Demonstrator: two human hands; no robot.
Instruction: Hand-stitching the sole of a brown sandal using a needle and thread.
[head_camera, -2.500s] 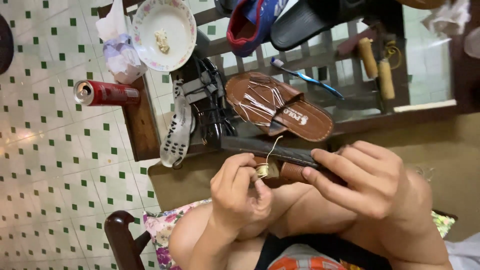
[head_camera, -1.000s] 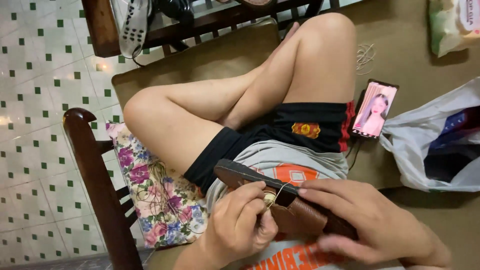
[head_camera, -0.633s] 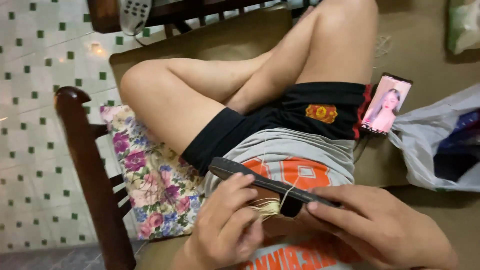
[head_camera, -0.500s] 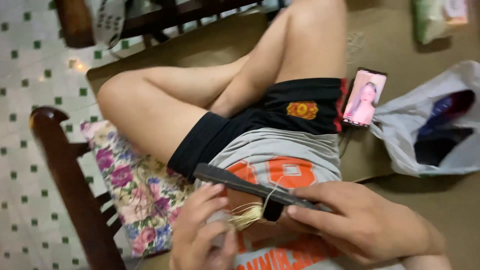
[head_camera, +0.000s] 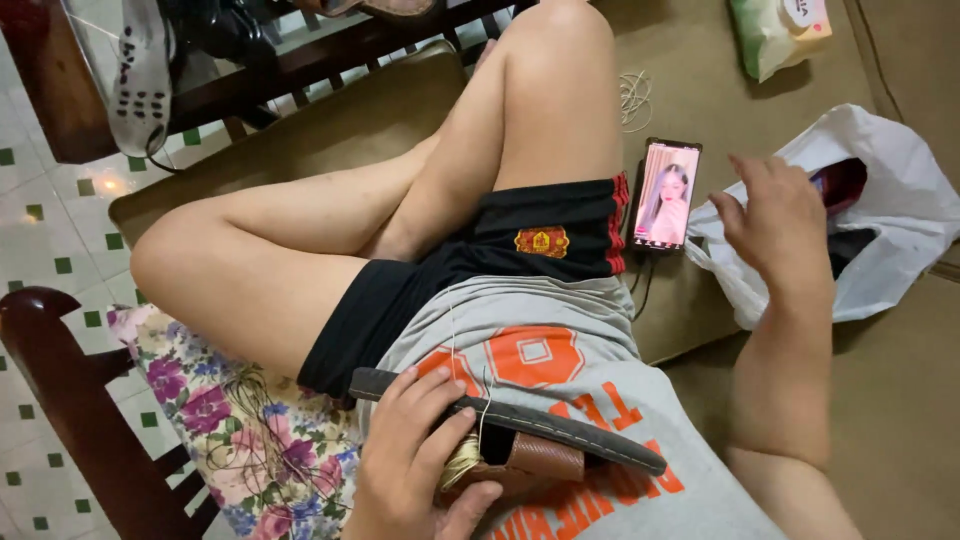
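One sandal (head_camera: 540, 440) lies on the lap, clasped near its toe end by the left hand (head_camera: 415, 460); it looks light, with a stiff sole. The right hand (head_camera: 775, 225) hovers empty, fingers spread, over the bag (head_camera: 890, 250).

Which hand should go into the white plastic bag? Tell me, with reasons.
Right. The right hand hovers open beside the white plastic bag, while the left hand grips the sandal on the lap.

The one camera sits on the person's head and looks down, close above the left hand (head_camera: 415, 465) and right hand (head_camera: 775, 225).
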